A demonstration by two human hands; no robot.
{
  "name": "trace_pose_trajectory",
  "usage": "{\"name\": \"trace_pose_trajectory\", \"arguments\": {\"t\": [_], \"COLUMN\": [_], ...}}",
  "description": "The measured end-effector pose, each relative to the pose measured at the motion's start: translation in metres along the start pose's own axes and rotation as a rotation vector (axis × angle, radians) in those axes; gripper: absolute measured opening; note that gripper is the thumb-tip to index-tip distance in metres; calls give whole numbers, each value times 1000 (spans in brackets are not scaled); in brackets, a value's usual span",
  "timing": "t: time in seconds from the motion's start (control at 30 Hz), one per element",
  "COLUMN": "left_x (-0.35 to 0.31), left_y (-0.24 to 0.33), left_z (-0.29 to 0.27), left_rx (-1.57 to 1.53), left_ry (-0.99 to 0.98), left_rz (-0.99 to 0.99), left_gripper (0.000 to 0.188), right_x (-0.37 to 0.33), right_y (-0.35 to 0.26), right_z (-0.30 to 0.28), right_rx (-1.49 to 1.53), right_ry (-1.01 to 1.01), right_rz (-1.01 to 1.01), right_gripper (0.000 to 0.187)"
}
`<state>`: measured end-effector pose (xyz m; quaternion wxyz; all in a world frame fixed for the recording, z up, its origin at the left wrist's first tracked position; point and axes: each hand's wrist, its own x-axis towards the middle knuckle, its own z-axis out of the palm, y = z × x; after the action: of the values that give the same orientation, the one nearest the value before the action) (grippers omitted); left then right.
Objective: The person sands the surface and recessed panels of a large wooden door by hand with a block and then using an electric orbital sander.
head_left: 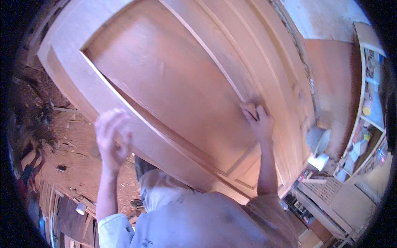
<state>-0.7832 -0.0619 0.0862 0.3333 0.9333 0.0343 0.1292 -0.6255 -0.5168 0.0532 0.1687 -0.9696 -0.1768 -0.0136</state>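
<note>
A large wooden door (165,78) with recessed panels and raised moulding slants across the view in front of me. My right hand (259,120) is closed, its fingertips pressed at the moulding beside the big recessed panel. A small tan-orange shape shows at those fingers; whether it is a fingertip or a held piece I cannot make out. At the door's near left edge, my left hand (112,138) has loosely bent fingers held apart and nothing in it. It overlaps the door's frame, slightly blurred, and I cannot tell if it touches the wood.
Reddish-brown ground (72,153) with scraps lies to the left. Wood strips (78,225) lean at the lower left near a white cup-like object (81,208). Shelves (359,128) with containers stand at the right, near a round grey object (318,140) and a wooden bench (331,198).
</note>
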Motion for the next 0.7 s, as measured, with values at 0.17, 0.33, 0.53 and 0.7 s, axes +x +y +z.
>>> {"name": "trace_pose_trajectory", "arguments": {"t": [0.17, 0.33, 0.53, 0.7], "left_x": [89, 84, 91, 87], "left_y": [-72, -97, -95, -102], "left_z": [-16, 3, 9, 2], "left_rx": [158, 222, 147, 98], "left_ry": [-131, -98, -98, -61], "left_rz": [86, 103, 103, 60], "left_gripper": [19, 17, 16, 12], "right_x": [99, 82, 188, 165], "right_y": [-87, -87, -85, -120], "right_z": [31, 20, 18, -1], "right_rx": [-22, 20, -152, 224], "right_ry": [79, 10, 75, 80], "right_rz": [-89, 9, -9, 123], "right_gripper": [37, 37, 35, 38]}}
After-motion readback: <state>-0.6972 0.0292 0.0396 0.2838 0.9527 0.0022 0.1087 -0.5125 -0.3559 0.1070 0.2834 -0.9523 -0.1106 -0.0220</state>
